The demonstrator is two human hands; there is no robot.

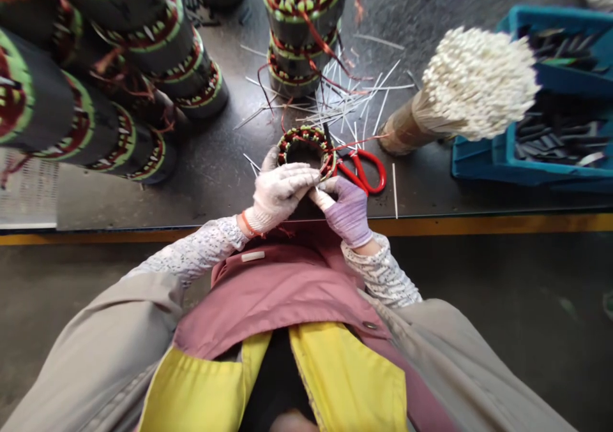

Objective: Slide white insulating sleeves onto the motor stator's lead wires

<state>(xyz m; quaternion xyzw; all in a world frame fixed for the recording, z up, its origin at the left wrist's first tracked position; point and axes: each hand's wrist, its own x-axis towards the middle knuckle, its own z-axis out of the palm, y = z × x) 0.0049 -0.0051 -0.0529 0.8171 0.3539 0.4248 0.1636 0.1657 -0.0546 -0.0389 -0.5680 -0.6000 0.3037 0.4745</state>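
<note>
Wound stator core [306, 135] is held just above the front edge of the desk [143, 202] in our head view, gripped by our left hand [280, 193] in its white glove, thumb up the core's left side and fingers curled across its near rim. Our right hand [347, 212], in a purple glove, touches the core's lower right, its fingers pinched closed; whether they hold anything we cannot tell. Red-handled scissors [361, 171] lie just beside the core, loose white insulating strips [345, 103] are strewn behind it, more wound stators [163, 55] lie at the far left, and a blue crate [479, 164] sits at the right, beneath a paper-wrapped bundle of white-tipped sticks [474, 84].
</note>
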